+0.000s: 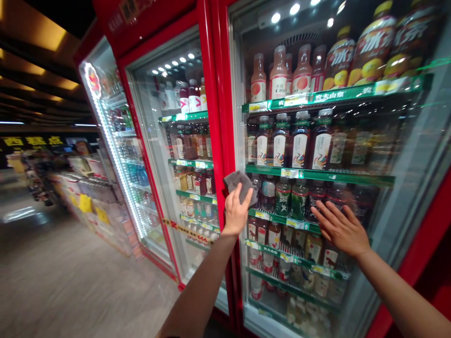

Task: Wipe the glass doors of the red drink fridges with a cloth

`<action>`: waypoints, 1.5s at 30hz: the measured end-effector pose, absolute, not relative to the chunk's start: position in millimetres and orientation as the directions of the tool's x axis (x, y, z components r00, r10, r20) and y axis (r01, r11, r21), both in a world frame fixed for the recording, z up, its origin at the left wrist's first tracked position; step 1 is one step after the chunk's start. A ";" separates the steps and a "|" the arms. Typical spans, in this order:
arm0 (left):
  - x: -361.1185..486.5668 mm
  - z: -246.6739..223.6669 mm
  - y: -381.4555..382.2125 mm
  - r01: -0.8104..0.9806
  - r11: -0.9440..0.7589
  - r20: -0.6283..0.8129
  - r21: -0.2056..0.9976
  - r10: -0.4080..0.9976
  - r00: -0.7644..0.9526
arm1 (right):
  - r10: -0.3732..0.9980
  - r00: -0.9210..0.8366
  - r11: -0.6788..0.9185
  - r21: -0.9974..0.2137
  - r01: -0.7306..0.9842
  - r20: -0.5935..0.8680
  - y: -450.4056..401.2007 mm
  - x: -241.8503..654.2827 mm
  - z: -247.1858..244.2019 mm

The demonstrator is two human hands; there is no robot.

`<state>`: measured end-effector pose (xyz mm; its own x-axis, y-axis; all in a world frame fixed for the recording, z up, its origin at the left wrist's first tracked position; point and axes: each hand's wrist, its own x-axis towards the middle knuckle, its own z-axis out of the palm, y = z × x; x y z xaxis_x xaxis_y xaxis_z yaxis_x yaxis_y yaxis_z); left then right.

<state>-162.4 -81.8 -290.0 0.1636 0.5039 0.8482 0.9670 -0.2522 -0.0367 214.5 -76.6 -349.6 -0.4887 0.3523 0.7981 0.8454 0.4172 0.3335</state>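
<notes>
A grey cloth is under the fingers of my left hand, pressed against the edge of the right-hand fridge door where the red frame meets the glass. Its top spreads out beyond my fingertips. My right hand has its fingers stretched out and holds nothing; it is at the glass door, in front of the middle shelves. Whether its palm touches the glass I cannot tell. Behind the glass stand rows of bottled drinks on shelves with green label strips.
To the left is a second red-framed fridge door with more bottles, then an open lit cooler. Boxed goods are stacked farther left beside the grey floor. Large bottles of tea stand on the top right shelf.
</notes>
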 end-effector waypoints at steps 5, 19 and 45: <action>-178.2 -301.2 -58.5 0.986 -0.109 0.845 0.124 0.533 -0.047 | 0.356 -0.493 0.413 0.340 0.845 0.794 -78.2 215.1 -347.1; -187.7 -329.6 -40.3 0.978 -0.146 0.812 0.147 0.583 -0.035 | 0.339 -0.487 0.395 0.348 0.850 0.805 -80.5 214.6 -345.1; -100.3 -347.4 -39.1 0.966 -0.113 0.810 0.231 0.572 -0.127 | 0.307 -0.502 0.377 0.381 0.844 0.809 -76.5 212.6 -345.7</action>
